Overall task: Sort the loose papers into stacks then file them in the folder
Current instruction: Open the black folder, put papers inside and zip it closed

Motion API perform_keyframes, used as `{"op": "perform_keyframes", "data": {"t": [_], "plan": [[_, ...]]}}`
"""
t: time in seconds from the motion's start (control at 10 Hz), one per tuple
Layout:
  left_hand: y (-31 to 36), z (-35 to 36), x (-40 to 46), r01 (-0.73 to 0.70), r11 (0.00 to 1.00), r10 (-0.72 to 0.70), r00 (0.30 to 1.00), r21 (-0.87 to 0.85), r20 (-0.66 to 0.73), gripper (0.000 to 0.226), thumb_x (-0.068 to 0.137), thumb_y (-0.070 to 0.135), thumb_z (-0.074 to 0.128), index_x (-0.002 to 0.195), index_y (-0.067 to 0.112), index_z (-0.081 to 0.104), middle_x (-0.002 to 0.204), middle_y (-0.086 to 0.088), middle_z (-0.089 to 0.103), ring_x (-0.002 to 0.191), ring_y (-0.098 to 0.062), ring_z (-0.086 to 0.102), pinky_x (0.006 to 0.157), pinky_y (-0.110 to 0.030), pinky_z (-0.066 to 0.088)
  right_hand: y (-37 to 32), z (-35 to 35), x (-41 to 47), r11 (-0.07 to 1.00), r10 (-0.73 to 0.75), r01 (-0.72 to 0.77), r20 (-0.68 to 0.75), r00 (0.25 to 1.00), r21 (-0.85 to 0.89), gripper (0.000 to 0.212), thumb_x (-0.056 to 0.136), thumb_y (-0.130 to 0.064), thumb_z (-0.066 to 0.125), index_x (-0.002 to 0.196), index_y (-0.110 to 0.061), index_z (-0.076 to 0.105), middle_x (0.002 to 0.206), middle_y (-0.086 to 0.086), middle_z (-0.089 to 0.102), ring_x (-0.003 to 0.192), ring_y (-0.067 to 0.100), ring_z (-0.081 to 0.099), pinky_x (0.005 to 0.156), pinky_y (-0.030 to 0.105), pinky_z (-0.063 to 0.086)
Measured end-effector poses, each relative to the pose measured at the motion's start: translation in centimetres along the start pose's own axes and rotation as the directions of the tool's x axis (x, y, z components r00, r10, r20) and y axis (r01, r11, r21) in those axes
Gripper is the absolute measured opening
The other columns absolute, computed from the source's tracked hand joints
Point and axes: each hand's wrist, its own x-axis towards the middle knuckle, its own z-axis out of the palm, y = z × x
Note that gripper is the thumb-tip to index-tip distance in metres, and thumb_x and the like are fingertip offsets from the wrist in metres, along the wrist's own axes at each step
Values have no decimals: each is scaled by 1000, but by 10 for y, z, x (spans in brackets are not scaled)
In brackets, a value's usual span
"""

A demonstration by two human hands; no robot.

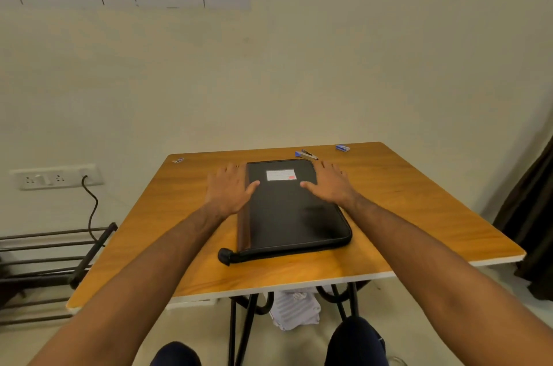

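At the far end of the folder (294, 210), two hands, palms down, fingers straight and spread; neither grip holds anything, both wide and flat

Left hand (230, 190): beside the folder's left edge, over the counter (419, 216), thumb reaching onto the black cover

Right hand (329, 186): at the folder's far right corner, thumb lying on the cover, fingers past the edge; whether the fingertips touch the wood cannot be told

Folder: black, zipped case, lying flat and closed near the middle of the counter, long axis running away from the person; brown strip along its left side; white label (281, 175) with a red mark near the far end, between the two thumbs; zip tail (226, 256) sticking out at the near left corner

Counter: wood-grain top, white edge, black metal legs

Stapler (308, 154): blue and metal, just beyond the folder's far right corner

Small blue box (343, 148): near the far right edge, apart from the stapler

Small object (178, 160): far left corner, too small to identify

Wall socket (57, 177): left wall, black cable (92, 210) plugged in and hanging

Black metal rack (54, 258): on the left, beside the counter
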Motion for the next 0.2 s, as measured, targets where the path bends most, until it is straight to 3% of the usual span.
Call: {"op": "perform_keyframes", "data": {"t": [0.1, 0.2], "plan": [[7, -15, 8, -4, 1000, 2, 998, -31, -58, 81, 96, 69, 14, 158, 18, 12, 165, -14, 14, 151, -38, 12, 118, -57, 18, -12, -17, 2, 984, -175, 168, -134, 975, -59, 90, 94, -70, 44, 161, -19, 12, 167, 8, 20, 151, 29, 25, 121, 47, 27], [13, -6, 26, -22, 1000, 24, 993, 14, -120, 85, 92, 72, 2, 159, 19, -4, 165, -11, -14, 151, -35, -15, 121, -59, 0, -21, -23, 20, 960, -265, 238, -212, 941, -146, 93, 95, -73, 34, 162, -19, -1, 170, 6, 3, 157, 26, 6, 127, 48, 10]]}}
